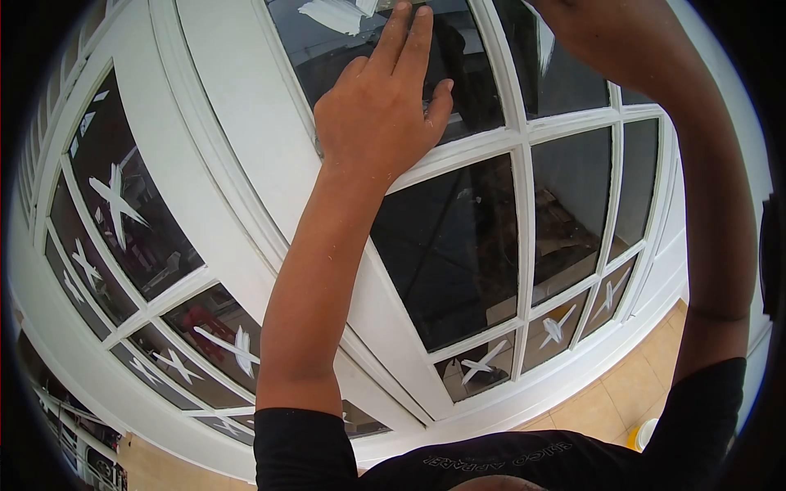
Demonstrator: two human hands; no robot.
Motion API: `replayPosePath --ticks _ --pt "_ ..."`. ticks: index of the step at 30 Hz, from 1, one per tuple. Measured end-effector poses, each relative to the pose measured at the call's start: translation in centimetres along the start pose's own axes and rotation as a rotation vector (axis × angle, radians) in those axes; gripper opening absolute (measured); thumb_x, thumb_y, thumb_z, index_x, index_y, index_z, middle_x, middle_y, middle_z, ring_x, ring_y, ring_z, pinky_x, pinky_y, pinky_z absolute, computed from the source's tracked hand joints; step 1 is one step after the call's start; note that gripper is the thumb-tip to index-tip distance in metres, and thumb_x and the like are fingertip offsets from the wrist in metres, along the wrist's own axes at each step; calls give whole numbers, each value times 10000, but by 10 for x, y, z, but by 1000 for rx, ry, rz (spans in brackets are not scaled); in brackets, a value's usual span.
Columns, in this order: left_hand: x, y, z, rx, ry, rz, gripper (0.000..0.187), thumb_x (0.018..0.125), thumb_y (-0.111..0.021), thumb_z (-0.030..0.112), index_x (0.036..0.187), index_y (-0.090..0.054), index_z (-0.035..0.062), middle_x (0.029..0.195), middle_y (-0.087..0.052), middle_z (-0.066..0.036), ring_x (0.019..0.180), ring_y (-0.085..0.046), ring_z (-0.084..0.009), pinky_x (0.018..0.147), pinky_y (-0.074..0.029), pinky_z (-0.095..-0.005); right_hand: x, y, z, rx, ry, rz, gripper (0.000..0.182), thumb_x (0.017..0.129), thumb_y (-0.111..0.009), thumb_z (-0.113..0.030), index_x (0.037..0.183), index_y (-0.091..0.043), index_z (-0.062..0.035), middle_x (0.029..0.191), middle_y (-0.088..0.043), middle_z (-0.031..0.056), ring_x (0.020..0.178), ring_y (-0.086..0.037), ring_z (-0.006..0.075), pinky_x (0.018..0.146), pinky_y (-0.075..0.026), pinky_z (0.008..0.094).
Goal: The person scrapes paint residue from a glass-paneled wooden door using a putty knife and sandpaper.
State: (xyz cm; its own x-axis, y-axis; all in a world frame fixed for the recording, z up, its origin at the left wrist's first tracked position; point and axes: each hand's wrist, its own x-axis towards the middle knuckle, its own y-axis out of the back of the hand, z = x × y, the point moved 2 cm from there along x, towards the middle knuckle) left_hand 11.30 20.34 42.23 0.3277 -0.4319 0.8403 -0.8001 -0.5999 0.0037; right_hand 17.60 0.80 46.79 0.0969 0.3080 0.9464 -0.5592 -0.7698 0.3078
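My left hand [381,114] reaches up against a dark window pane [463,82] in a white-framed glazed door. Two fingers are stretched out toward the top edge and the thumb stands apart. Just left of the fingertips is a white paint smear [334,15] on the glass. Whether the fingertips press on something small at the edge of view, I cannot make out. My right hand [610,37] is raised at the upper right, in front of the upper panes. Its fingers are cut off by the top of the view, so anything it holds is hidden.
A second white door panel [131,323] on the left has panes marked with white crosses [119,204]. Crosses [483,362] also mark the low panes of the right door. A yellow-and-white bucket [643,435] stands on the tiled floor [630,380], lower right.
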Motion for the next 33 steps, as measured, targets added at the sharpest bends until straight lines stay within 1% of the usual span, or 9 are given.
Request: replayPosePath --ticks 2,4,6,8,14,24,26,30,33 --pt "-2 1 0 -9 0 -40 747 816 -774 304 1483 -543 60 1455 -615 -166 671 -674 -243 595 -556 -317 -3 -3 1 24 -140 -138 299 911 -581 -58 1094 -815 -86 891 -775 156 764 -737 302 782 -597 433" --pt "-2 0 -1 -13 9 -24 738 816 -777 301 1475 -551 58 1452 -614 -174 722 -697 -249 615 -567 -318 -11 -15 10 -11 151 155 301 912 -577 -52 1093 -816 -85 891 -765 158 798 -733 297 801 -595 425" --pt "-4 -5 -1 -21 5 -15 730 815 -780 298 1467 -559 55 1449 -613 -182 773 -719 -255 635 -578 -319 0 -18 19 29 84 27 304 909 -575 -48 1096 -814 -82 905 -759 162 829 -731 299 816 -594 422" --pt "-10 -16 -3 -5 19 162 628 839 -755 350 1437 -617 221 1431 -650 -9 725 -695 -176 552 -574 -278 -1 -19 19 70 20 -96 308 906 -573 -44 1098 -811 -78 920 -752 166 860 -730 302 830 -592 420" --pt "-10 -22 -7 -61 -15 281 633 835 -766 348 1433 -616 203 1367 -662 -47 842 -747 -205 590 -595 -303 -17 -14 10 36 212 179 312 889 -567 -37 1079 -812 -66 885 -753 173 827 -733 319 823 -593 444" --pt "-9 -13 -4 -50 26 233 611 835 -770 329 1413 -629 194 1303 -658 -49 803 -753 -209 573 -591 -291 -11 -6 10 131 108 -59 301 868 -576 -37 1038 -822 -68 856 -753 173 778 -729 315 782 -593 430" --pt "-7 -6 -6 -113 -20 122 715 820 -780 292 1457 -565 50 1423 -626 -190 883 -747 -261 637 -589 -300 -15 -5 7 139 169 19 302 866 -580 -39 1047 -821 -68 863 -753 176 782 -727 317 782 -592 425" --pt "-7 -6 0 -188 94 57 572 896 -710 289 1398 -615 33 1374 -657 -179 1075 -724 -304 862 -599 -404 -17 -14 8 50 189 28 295 873 -597 -57 1072 -815 -64 901 -751 183 839 -728 323 815 -589 425" --pt "-10 -17 -5 -72 38 255 603 835 -769 323 1408 -633 196 1299 -659 -45 785 -754 -209 569 -589 -289 -5 -24 16 68 171 19 292 880 -600 -68 1078 -814 -68 925 -752 183 866 -727 326 827 -585 433"
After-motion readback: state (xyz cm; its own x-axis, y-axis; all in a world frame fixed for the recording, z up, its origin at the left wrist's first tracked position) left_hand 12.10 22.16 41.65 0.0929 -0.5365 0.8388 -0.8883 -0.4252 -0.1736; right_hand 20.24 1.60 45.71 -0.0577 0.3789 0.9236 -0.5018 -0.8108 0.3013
